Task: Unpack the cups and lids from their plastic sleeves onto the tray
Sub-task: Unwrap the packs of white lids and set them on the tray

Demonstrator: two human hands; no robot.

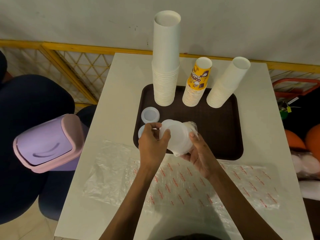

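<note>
The stack of white plastic lids (175,135), part-wrapped in a clear crinkled sleeve (192,126), is held above the near-left part of the dark brown tray (221,132), just right of two loose white lids (150,115). The left hand (152,143) pinches the stack's bare end lid by its rim, it seems. The right hand (199,155) grips the sleeved body, so lids should come off leftward.

Bare forearms reach forward, left hand (152,144) and right hand (201,157) close together, fingers (166,134) curled in a grip.
</note>
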